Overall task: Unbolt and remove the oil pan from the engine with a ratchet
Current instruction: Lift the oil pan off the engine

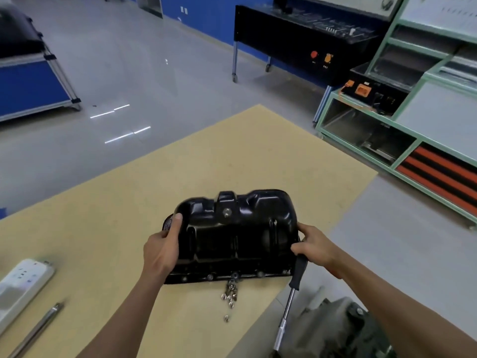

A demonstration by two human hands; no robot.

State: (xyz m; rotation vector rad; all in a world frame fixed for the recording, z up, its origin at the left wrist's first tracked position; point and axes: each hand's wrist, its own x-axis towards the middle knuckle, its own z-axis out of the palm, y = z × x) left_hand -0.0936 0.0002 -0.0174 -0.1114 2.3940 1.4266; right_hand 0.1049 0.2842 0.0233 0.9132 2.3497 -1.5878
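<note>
The black oil pan [232,236] is held above the tan board [180,171], off the engine. My left hand [162,248] grips its left end, thumb on top. My right hand [313,245] holds the pan's right end and also grips the black handle of the ratchet [291,298], whose chrome shaft hangs down toward the grey engine [335,329] at the bottom right. Several loose silver bolts [229,295] lie on the board just under the pan's near flange.
A white power strip [23,282] and a metal rod [38,329] lie at the board's left. Green-framed shelving [402,130] stands to the right, a black bench [304,34] behind, and a blue cart [31,83] at far left on the grey floor.
</note>
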